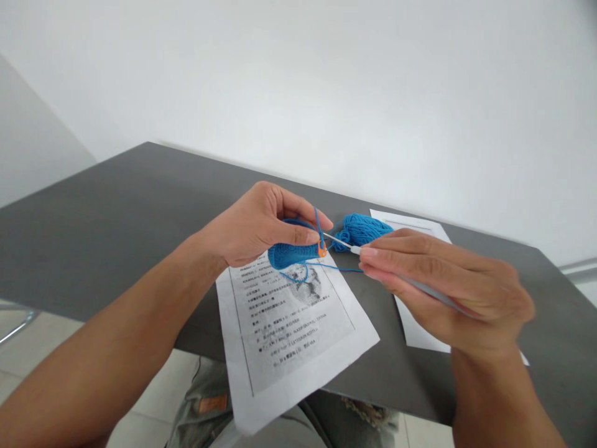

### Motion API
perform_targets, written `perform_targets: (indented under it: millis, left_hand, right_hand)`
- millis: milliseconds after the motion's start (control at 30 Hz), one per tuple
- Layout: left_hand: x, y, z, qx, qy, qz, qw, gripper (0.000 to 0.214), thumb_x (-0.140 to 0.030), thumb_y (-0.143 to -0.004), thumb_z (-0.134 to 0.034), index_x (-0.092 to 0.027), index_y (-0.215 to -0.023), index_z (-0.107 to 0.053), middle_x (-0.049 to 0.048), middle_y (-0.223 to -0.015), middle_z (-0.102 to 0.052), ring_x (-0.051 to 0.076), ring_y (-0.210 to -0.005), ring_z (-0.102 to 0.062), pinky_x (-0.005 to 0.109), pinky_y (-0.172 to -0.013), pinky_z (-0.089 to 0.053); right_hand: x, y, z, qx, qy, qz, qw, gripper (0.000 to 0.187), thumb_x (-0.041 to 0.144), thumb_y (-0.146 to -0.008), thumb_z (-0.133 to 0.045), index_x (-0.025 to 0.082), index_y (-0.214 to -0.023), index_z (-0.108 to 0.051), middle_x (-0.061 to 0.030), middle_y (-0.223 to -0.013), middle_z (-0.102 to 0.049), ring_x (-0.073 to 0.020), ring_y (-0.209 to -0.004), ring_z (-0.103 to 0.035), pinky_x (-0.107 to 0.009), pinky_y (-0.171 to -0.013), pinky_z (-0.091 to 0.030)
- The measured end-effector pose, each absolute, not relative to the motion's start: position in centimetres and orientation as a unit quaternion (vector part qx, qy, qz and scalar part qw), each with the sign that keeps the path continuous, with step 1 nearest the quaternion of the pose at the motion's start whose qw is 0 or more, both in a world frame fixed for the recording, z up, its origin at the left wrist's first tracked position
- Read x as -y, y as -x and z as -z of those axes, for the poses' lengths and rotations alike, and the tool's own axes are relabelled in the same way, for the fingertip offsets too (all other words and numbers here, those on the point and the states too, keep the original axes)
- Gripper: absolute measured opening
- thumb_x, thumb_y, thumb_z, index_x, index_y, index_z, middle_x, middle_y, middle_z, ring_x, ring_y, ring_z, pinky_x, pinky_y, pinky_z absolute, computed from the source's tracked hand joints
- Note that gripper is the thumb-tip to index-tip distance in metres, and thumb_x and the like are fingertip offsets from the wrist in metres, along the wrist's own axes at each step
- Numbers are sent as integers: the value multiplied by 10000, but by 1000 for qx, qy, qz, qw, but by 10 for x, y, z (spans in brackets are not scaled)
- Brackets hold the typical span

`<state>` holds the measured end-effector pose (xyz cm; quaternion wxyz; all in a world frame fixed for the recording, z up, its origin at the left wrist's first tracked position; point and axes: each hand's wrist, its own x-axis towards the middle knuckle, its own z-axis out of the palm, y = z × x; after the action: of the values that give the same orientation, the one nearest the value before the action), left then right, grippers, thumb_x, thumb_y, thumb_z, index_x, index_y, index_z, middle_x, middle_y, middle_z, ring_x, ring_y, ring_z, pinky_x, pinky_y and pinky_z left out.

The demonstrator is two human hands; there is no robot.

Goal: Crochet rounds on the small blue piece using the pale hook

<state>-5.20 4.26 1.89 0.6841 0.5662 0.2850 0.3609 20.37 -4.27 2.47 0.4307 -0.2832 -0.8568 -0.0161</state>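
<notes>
My left hand (265, 221) pinches a blue crocheted piece (293, 255) between thumb and fingers, with a strand of blue yarn rising by the index finger. An orange stitch marker (322, 249) is clipped at the piece's right edge. In my right hand (433, 280) is a crochet hook (355, 250) with a pale handle; its thin metal shaft points left and reaches the work by my left thumb. Whether the tip is inside a stitch is hidden. A loose yarn tail loops below the piece.
A blue yarn skein (366, 229) lies behind my hands on the dark grey table (116, 211). One printed sheet (298, 367) sits under the work and overhangs the front edge. Another paper (420, 333) is partly beneath my right hand. A white wall (298, 93) stands behind.
</notes>
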Motion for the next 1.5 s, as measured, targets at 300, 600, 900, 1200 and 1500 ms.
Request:
perform_targets:
  millis: [300,600,900,1200,1500]
  left_hand:
    - [-40,53,-21,-276,-588,-348,676,123,-133,-729,-935,-162,-846,-911,104,-829,-865,185,-642,-786,223,-575,-621]
    - [-30,39,-13,-273,-572,-468,616,166,-203,-746,-991,-185,-888,-906,66,-864,-873,152,-709,-775,215,-660,-615]
    - [-15,24,-5,-256,-478,-464,701,201,-136,-749,-960,-197,-931,-899,24,-840,-847,138,-754,-751,222,-723,-602]
    - [-15,20,-4,-237,-457,-453,728,130,-106,-719,-926,-164,-825,-878,55,-889,-824,161,-790,-726,254,-722,-580]
    - [-10,23,-4,-273,-475,-497,673,327,-87,-691,-950,-208,-993,-910,30,-924,-859,154,-768,-740,269,-737,-599]
  right_hand:
    - [37,-203,-14,755,311,-179,549,317,93,-904,-863,289,-1153,-874,-26,-876,-871,-221,-684,-817,-367,-585,-718]
    - [18,-172,7,521,282,-501,631,90,333,-959,-847,245,-974,-857,16,-793,-852,-114,-580,-773,-166,-492,-636]
    - [20,-164,13,556,276,-431,655,73,279,-980,-824,244,-1039,-850,7,-828,-850,-117,-627,-768,-189,-517,-632]
    - [22,-163,15,549,273,-417,672,80,298,-978,-836,252,-1041,-853,10,-828,-845,-126,-647,-774,-202,-514,-633]
    - [25,-155,11,514,280,-427,690,126,337,-910,-912,257,-998,-872,5,-811,-851,-122,-611,-754,-208,-537,-658]
